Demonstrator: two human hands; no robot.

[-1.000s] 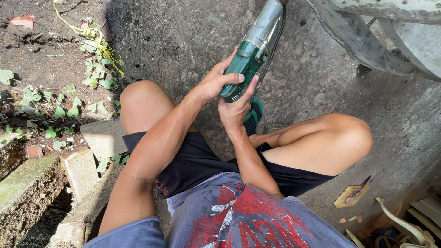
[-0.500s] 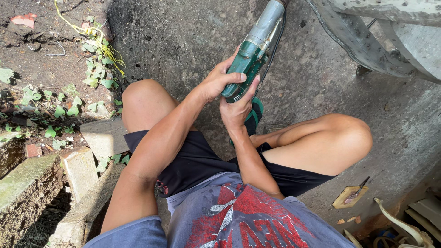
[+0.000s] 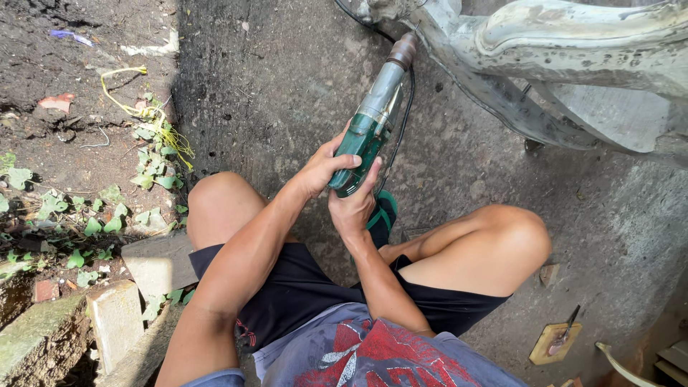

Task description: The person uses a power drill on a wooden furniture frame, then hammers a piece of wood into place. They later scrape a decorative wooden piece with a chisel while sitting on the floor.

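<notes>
While the person sits low on the concrete floor with both knees bent, a big pale metal frame fills the picture from 12 to 3 o'clock. It is cut off by the top and right edges, so its whole shape cannot be made out. A patch of dirt with small green weeds lies at 9 o'clock.

In the middle is a green power drill. It points up toward 1 o'clock, and its tip meets the frame. A black cord hangs along its side.

The left hand wraps its fingers around the green body from the 9 o'clock side. The right hand cups the bottom end, thumb pressed up along the side; its palm is hidden. Both arms reach forward, elbows bent.

A small tool on a yellow block lies at 5 o'clock, too small to name.
</notes>
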